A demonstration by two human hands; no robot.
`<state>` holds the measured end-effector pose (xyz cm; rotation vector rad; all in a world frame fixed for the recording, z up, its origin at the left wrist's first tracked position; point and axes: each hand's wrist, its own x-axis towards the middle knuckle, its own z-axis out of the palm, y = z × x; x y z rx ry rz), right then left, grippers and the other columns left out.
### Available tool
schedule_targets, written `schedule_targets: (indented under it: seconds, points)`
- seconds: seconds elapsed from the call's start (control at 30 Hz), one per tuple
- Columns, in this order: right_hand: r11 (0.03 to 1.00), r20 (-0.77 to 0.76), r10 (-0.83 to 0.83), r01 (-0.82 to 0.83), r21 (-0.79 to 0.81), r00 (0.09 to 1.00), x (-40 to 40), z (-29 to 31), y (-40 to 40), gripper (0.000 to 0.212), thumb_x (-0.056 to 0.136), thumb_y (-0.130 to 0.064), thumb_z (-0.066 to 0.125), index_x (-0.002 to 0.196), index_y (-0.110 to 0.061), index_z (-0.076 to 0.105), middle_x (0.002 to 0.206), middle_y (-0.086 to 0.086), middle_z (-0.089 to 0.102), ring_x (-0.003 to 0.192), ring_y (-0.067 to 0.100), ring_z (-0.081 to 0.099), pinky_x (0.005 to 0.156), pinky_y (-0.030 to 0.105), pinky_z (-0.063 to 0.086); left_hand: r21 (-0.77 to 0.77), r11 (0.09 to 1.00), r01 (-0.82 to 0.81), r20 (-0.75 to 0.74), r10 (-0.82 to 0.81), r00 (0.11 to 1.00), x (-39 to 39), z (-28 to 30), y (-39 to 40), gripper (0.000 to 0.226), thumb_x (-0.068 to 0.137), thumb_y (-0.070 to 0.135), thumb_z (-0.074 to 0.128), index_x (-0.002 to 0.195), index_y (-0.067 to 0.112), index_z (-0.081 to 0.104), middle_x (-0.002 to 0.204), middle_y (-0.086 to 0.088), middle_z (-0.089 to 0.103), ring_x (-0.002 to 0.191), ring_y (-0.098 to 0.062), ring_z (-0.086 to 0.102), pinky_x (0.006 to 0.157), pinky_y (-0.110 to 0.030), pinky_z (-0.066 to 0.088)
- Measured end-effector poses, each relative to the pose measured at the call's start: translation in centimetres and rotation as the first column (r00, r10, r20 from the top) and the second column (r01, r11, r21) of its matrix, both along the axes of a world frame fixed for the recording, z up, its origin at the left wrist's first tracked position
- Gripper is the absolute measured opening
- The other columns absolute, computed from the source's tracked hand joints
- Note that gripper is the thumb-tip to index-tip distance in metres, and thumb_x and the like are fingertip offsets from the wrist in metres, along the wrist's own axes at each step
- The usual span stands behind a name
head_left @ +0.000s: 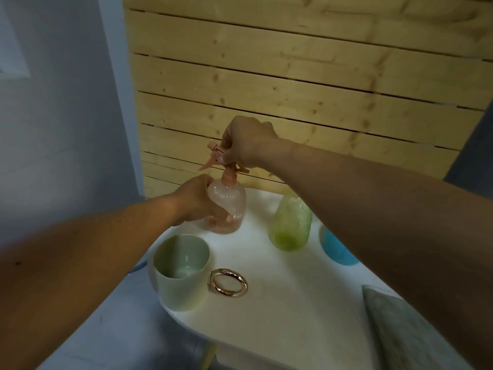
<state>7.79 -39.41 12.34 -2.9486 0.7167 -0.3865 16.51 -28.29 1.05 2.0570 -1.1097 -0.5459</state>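
Note:
A clear pink spray bottle (230,206) stands upright at the back left of a small white table (280,311). My left hand (196,200) wraps round its body from the left. My right hand (246,141) grips the pink spray head (214,156) from above, and the nozzle points left.
A pale green cup (180,273) stands at the table's left edge, with a gold ring-shaped object (228,283) beside it. A green bottle (290,225) and a blue bottle (336,249) stand to the right, partly hidden by my right arm. A grey-green cloth (400,329) lies at the right. A wooden slat wall (293,76) rises behind.

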Motion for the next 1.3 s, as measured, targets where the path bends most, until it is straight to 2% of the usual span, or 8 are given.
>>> schedule_targets:
  seconds: [0.47,0.67,0.87,0.97,1.03,1.13,1.23,1.3]
  points:
    - [1.000,-0.121,0.028,-0.028,-0.005,0.992,0.5,-0.3,0.3,0.031,0.080,-0.043,0.082,0.101,-0.020,0.077,0.099,-0.003,0.073,0.103,0.021,0.063,0.099,0.042,0.040,0.074,0.996,0.056,-0.060,-0.052,0.997,0.6,-0.9,0.0,0.080,0.061,0.027,0.098,0.128,0.019,0.055,0.118,0.002,0.064,0.109,-0.018,0.059,0.087,-0.031,0.054]
    - [0.999,-0.124,-0.019,0.023,0.026,0.992,-2.7,3.4,-0.8,0.052,0.088,-0.054,0.070,0.113,-0.009,0.073,0.114,0.006,0.071,0.107,0.027,0.064,0.102,0.046,0.048,0.103,0.994,0.026,-0.080,-0.017,0.997,0.3,-0.4,0.1,0.080,0.061,0.028,0.098,0.129,0.018,0.057,0.118,0.003,0.065,0.110,-0.018,0.060,0.085,-0.028,0.052]
    - [0.989,-0.317,-0.148,0.149,-0.022,0.937,-8.0,5.6,-3.9,0.062,0.081,-0.060,0.073,0.115,-0.008,0.073,0.118,0.009,0.068,0.109,0.028,0.061,0.095,0.038,0.049,0.262,0.963,-0.054,0.006,0.054,0.999,-0.3,2.0,0.4,0.098,0.073,0.028,0.092,0.151,0.003,0.037,0.147,-0.008,0.049,0.129,-0.025,0.048,0.090,-0.027,0.039]
    - [0.981,-0.403,-0.185,0.195,-0.017,0.896,-9.1,4.2,-4.4,0.059,0.078,-0.059,0.076,0.106,-0.008,0.074,0.108,0.010,0.071,0.099,0.025,0.062,0.080,0.032,0.044,0.321,0.944,-0.081,0.107,0.049,0.993,-1.1,3.9,0.8,0.091,0.074,0.033,0.091,0.147,0.005,0.044,0.143,-0.006,0.053,0.113,-0.022,0.050,0.087,-0.028,0.038]
    - [0.976,-0.413,-0.201,0.216,-0.012,0.888,-9.3,3.3,-4.7,0.055,0.079,-0.053,0.079,0.107,-0.005,0.073,0.104,0.011,0.072,0.086,0.023,0.060,0.073,0.029,0.043,0.342,0.936,-0.089,0.190,0.024,0.981,-1.8,5.2,0.9,0.085,0.075,0.039,0.089,0.143,0.006,0.050,0.117,-0.002,0.059,0.096,-0.019,0.052,0.079,-0.028,0.042]
    - [0.976,-0.390,-0.195,0.215,0.008,0.900,-9.4,2.3,-4.8,0.045,0.082,-0.041,0.081,0.105,-0.003,0.072,0.097,0.012,0.075,0.071,0.020,0.059,0.059,0.027,0.045,0.359,0.928,-0.095,0.313,-0.024,0.949,-2.8,6.9,1.2,0.049,0.075,0.045,0.088,0.106,0.020,0.059,0.091,-0.001,0.062,0.077,-0.017,0.056,0.064,-0.027,0.043]
    - [0.979,-0.341,-0.172,0.199,0.043,0.924,-9.4,2.0,-4.7,0.041,0.081,-0.036,0.083,0.105,-0.005,0.071,0.092,0.008,0.072,0.070,0.019,0.060,0.054,0.025,0.044,0.295,0.953,-0.063,0.317,-0.036,0.948,-3.9,7.6,1.2,0.035,0.077,0.038,0.088,0.080,0.027,0.055,0.097,0.005,0.064,0.082,-0.016,0.058,0.067,-0.026,0.047]
    - [0.980,-0.327,-0.156,0.187,0.066,0.932,-9.3,2.0,-4.5,0.041,0.080,-0.035,0.084,0.106,-0.006,0.070,0.094,0.008,0.072,0.070,0.019,0.061,0.055,0.026,0.045,0.235,0.972,-0.019,0.310,-0.057,0.949,-4.8,7.7,1.2,0.026,0.078,0.037,0.087,0.095,0.023,0.072,0.116,0.006,0.063,0.105,-0.017,0.058,0.085,-0.030,0.052]
